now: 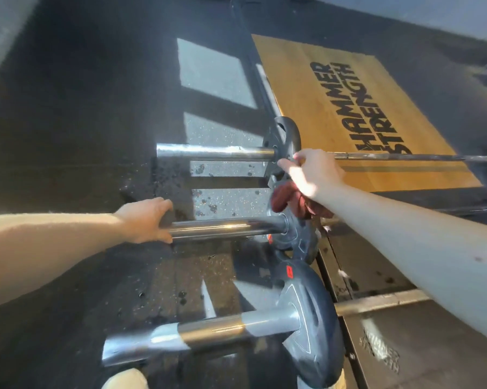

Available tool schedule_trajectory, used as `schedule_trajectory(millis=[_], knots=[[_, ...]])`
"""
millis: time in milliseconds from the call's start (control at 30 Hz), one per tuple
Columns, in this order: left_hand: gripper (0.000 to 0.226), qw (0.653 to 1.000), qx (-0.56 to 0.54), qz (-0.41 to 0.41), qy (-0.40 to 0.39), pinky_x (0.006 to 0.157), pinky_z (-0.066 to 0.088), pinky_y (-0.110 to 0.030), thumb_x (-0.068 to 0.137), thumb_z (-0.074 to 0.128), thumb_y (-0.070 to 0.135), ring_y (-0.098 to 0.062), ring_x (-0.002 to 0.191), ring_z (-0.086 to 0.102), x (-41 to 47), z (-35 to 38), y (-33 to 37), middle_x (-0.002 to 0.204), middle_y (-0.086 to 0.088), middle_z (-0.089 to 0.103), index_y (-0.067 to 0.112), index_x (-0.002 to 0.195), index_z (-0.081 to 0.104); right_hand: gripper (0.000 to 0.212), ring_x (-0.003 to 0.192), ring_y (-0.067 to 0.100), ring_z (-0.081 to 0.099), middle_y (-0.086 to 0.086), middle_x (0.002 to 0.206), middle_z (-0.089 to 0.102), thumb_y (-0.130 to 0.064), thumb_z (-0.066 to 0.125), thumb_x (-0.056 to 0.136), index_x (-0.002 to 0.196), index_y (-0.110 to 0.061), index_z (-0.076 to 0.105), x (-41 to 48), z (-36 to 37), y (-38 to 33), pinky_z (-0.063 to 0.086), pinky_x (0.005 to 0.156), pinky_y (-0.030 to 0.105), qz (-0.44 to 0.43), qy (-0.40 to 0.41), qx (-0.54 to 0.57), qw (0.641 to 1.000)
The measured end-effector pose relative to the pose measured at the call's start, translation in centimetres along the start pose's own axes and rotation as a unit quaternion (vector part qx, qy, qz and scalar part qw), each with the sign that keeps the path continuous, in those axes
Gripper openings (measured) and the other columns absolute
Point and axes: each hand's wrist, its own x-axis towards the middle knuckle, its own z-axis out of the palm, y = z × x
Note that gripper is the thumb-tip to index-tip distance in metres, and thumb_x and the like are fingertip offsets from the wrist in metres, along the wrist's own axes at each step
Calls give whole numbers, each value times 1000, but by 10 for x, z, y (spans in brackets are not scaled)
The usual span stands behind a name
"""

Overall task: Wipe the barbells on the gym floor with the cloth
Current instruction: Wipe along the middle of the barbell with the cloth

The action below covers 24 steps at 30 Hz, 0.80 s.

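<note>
While on barbell (214, 153), hand (312, 175) with cloth (285, 199).

Parallel, front to back: near barbell (208, 335), mid barbell (228, 227), far barbell (214, 152) (sleeves left); platform (292, 94) far rt.

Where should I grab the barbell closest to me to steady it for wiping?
Grip its bare sleeve, left of the grey plate, from above with the left hand, now gripping the middle barbell; the right hand holds the cloth. The sleeve is a round horizontal bar the plate seems to hold off the floor, so fingers can likely wrap under.
</note>
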Motion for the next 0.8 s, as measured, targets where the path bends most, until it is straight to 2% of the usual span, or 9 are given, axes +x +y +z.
schedule_trajectory(millis=[67,133,233,367,433,500,633,700,800], knots=[[77,999,-28,-21,-5,83,54,-34,77,71,72,-15,96,59,-11,0,-15,123,7,55,27,134,45,43,88,16,68,-8,97,69,-66,59,92,112,-30,68,-12,26,-24,53,79,36,5,3,98,995],[71,998,-55,-38,-9,82,53,-33,80,69,72,-13,92,58,-18,2,-25,114,11,53,29,132,48,37,95,18,68,-5,104,66,-55,61,96,115,-24,70,-26,69,-35,50,76,34,19,2,145,989],[52,990,-126,-60,-14,80,53,-31,84,70,65,-10,89,60,-26,10,-35,104,14,58,34,122,54,38,118,31,52,10,119,60,-47,55,102,118,-18,73,-60,144,-41,43,94,39,6,-38,130,991],[36,977,-201,-65,-5,78,52,-29,90,72,51,-7,89,61,-35,20,-39,106,14,60,38,120,57,43,128,23,32,1,141,46,-35,53,105,147,-26,54,-110,209,-73,32,118,43,-15,-53,88,995],[37,969,-239,-64,-5,87,54,-32,92,72,44,-8,93,62,-38,24,-42,112,13,62,37,125,58,53,127,26,41,3,145,48,-26,70,95,146,-20,55,-126,229,-108,45,110,45,-76,-24,80,994],[36,954,-294,-54,-10,89,53,-25,95,70,36,-5,95,63,-42,28,-45,113,16,63,34,129,58,53,104,28,57,8,132,63,-21,84,79,129,-13,69,-139,251,-144,59,85,40,-163,-5,90,983],[42,944,-325,-64,-2,96,55,-27,97,67,25,-2,99,64,-54,36,-55,115,23,62,40,134,53,44,101,26,52,8,131,64,-9,71,84,128,-11,69,-144,258,-173,60,77,38,-180,-49,152,971],[48,946,-314,-77,-12,96,57,-32,96,69,25,-2,95,68,-59,37,-59,117,19,64,42,137,50,43,109,33,55,13,137,59,-14,57,91,134,-12,63,-133,252,-151,59,83,43,-239,-51,86,966],[58,953,-280,-113,-23,92,57,-32,96,68,29,-7,96,67,-67,33,-56,124,10,60,30,149,45,58,139,31,36,9,157,37,-21,57,101,156,-24,37,-106,234,-98,41,115,49,-238,-99,-24,966]])
